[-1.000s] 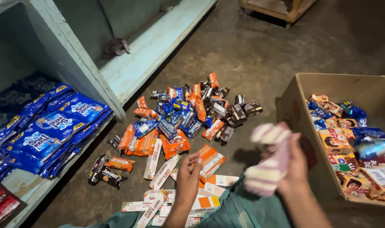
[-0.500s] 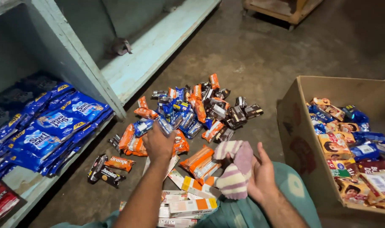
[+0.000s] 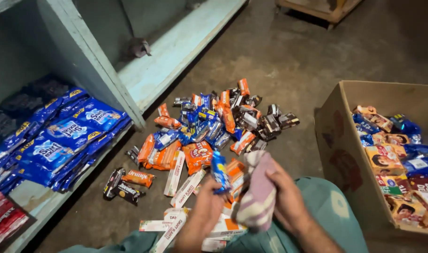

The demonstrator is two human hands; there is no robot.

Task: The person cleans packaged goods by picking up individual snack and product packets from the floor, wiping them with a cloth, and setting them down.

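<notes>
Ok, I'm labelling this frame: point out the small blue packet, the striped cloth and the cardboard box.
small blue packet [image 3: 218, 171], head view, middle of wrapper
striped cloth [image 3: 258, 197], head view, middle of the folds
cardboard box [image 3: 338, 150], head view, near outer wall

I see a blue packet [image 3: 219, 171] in my left hand [image 3: 205, 212] and a pink-and-cream striped cloth [image 3: 258, 197] in my right hand [image 3: 287, 199]. Centre frame, the packet pile [image 3: 213, 129] mixes orange, blue and dark brown. Blue pouches [image 3: 64, 136] fill the pale green shelf [image 3: 174, 51] at left; the brown cardboard box [image 3: 343, 154] sits right.

Bare forearms, no sleeves in view, left hand [image 3: 202, 213], right hand [image 3: 289, 201] — teal trousers [image 3: 326, 206], faint pale patch at the knee
</notes>
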